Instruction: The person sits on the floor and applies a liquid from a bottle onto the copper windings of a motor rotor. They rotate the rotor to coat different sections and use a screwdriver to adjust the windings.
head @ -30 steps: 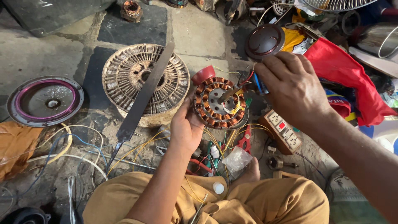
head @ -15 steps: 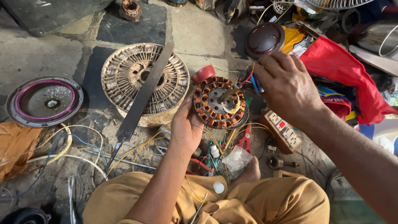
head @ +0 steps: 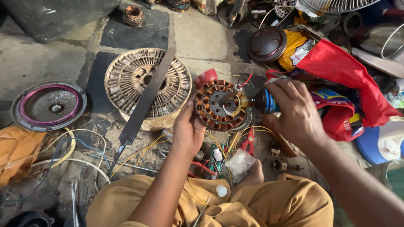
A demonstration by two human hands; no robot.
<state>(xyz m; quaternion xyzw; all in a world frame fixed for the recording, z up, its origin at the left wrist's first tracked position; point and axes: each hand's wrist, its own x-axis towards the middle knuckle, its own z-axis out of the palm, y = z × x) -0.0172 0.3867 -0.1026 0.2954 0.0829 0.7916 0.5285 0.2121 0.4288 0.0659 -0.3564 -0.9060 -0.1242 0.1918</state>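
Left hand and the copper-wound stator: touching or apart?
Touching. Head view: left hand grips the stator from below, fingers wrapped on its rim.

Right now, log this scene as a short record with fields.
left hand: holds up a round motor stator with copper windings
right hand: grip closed on a dark bottle, its tip pointed at the stator's centre
floor, left: ribbed metal rotor disc with a flat dark bar lying across it; round cover with pink ring
floor, near: red-handled cutters, loose yellow wires
right side: red cloth bag, brown dome cap
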